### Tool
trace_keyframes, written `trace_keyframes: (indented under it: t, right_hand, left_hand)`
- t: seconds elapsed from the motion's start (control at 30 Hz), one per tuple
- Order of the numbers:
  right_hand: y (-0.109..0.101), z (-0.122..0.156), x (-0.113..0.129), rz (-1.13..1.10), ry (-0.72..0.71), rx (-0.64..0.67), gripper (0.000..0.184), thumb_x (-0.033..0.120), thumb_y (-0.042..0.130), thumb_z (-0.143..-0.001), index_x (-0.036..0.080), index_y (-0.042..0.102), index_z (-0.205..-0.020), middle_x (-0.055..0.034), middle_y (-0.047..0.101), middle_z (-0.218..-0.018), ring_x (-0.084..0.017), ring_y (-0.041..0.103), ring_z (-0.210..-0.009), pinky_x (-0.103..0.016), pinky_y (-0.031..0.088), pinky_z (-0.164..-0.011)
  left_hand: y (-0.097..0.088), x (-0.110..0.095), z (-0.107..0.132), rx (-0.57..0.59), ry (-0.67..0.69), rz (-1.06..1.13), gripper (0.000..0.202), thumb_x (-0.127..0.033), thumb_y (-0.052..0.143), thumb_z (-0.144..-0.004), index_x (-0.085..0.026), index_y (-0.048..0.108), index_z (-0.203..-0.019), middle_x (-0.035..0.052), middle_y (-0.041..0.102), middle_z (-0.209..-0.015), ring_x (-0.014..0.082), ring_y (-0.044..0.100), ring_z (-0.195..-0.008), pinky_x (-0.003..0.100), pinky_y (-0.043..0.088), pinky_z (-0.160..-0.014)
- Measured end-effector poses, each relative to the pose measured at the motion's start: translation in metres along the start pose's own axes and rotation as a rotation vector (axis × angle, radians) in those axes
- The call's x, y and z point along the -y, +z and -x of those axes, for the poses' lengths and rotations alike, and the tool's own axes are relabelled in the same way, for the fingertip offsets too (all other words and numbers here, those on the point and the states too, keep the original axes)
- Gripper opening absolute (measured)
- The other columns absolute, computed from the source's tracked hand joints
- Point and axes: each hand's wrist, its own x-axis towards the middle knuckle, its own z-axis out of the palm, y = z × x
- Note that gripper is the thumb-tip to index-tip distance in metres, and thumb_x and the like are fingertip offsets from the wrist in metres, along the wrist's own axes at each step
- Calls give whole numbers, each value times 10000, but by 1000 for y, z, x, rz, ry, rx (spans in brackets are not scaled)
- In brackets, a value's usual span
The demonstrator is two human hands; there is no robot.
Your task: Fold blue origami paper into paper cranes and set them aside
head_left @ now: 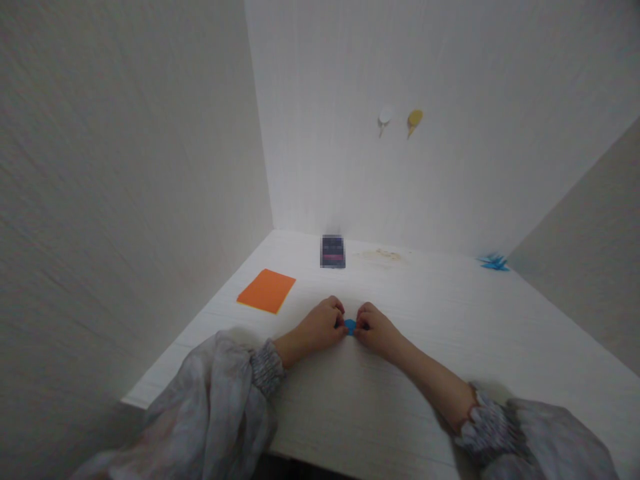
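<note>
My left hand (323,323) and my right hand (375,328) meet at the middle of the white table (430,373). Both have their fingers curled and pinch a small blue piece of paper (351,326) between them, right on the tabletop. Only a little of the blue piece shows between the fingertips. Both wrists rest on the table, with loose grey sleeves pulled back.
An orange paper pad (267,291) lies to the left of my hands. A small dark box (333,251) stands at the back by the wall. A blue folded paper shape (494,262) sits at the far right. Two hooks (400,121) hang on the wall.
</note>
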Motion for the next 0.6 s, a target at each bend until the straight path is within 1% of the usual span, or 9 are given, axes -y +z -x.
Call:
trace_keyframes:
  t: [0.13, 0.23, 0.33, 0.43, 0.6]
  right_hand:
    - [-1, -1, 1, 9, -5, 17, 177, 41, 546, -612, 152, 471, -496, -28, 480, -738, -130, 471, -684, -237, 390, -621]
    - [-2, -1, 3, 18, 10, 17, 185, 31, 534, -609, 154, 463, -490, -25, 478, -720, -128, 471, -666, -232, 386, -600]
    - [-2, -1, 5, 24, 24, 23, 188, 29, 533, -611, 153, 461, -489, -24, 479, -717, -122, 466, -644, -227, 381, -576]
    - [-3, -1, 6, 26, 31, 24, 191, 21, 537, -608, 153, 462, -493, -25, 481, -725, -118, 460, -639, -227, 381, -571]
    - [-4, 0, 8, 25, 30, 31, 201, 23, 539, -611, 156, 449, -491, -30, 480, -729, -122, 463, -647, -231, 386, -577]
  left_hand:
    - [2, 0, 0, -10, 36, -52, 77, -162, 547, -696, -128, 556, -628, 72, 515, -904, 177, 487, -854, 286, 407, -786]
    - [3, 1, 1, -8, 64, -64, 61, -155, 549, -698, -136, 534, -643, 62, 506, -888, 172, 475, -850, 289, 399, -790]
    - [2, 2, 1, -11, 63, -39, 57, -159, 566, -689, -146, 511, -687, 43, 497, -864, 160, 467, -828, 280, 401, -765]
    - [0, 3, 1, -24, 46, -4, 113, -167, 581, -677, -154, 488, -739, 26, 487, -833, 149, 458, -788, 265, 405, -718]
    - [2, 6, 1, -38, 38, 20, 145, -163, 585, -666, -154, 468, -750, 20, 472, -819, 141, 443, -759, 253, 395, -681]
